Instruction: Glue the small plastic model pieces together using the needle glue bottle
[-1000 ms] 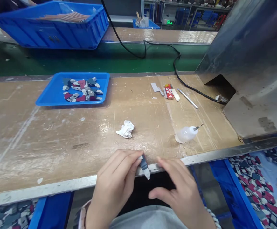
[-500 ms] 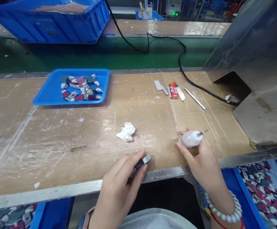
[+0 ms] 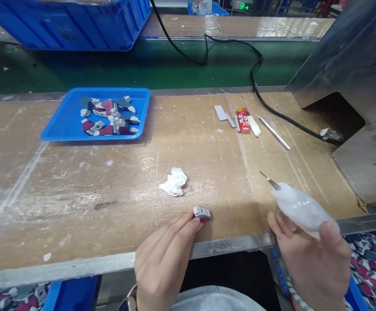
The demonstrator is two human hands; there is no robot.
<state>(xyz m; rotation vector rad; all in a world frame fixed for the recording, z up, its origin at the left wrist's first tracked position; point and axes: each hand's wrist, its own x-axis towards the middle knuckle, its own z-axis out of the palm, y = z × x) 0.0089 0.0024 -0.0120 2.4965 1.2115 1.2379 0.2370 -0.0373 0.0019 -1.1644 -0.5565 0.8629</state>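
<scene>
My left hand (image 3: 163, 259) pinches a small grey and dark red piece (image 3: 202, 213) at its fingertips, just above the wooden bench (image 3: 77, 181) near the front edge. My right hand (image 3: 314, 261) grips a translucent squeeze bottle (image 3: 299, 208) lifted off the bench, its metal needle tip pointing up and to the left. A crumpled white tissue (image 3: 175, 182) lies on the bench a little beyond the small piece.
A blue tray (image 3: 64, 125) of several grey, red and dark pieces sits at the back left. A red lighter (image 3: 243, 120), small flat strips and a metal rod (image 3: 273, 132) lie at the back right. A black cable (image 3: 272, 108) runs to a metal machine housing (image 3: 352, 77). Blue bins of pieces sit below the bench.
My right hand has picked the squeeze bottle off the bench and turned its needle tip to the left. My left hand has shifted the small piece slightly forward.
</scene>
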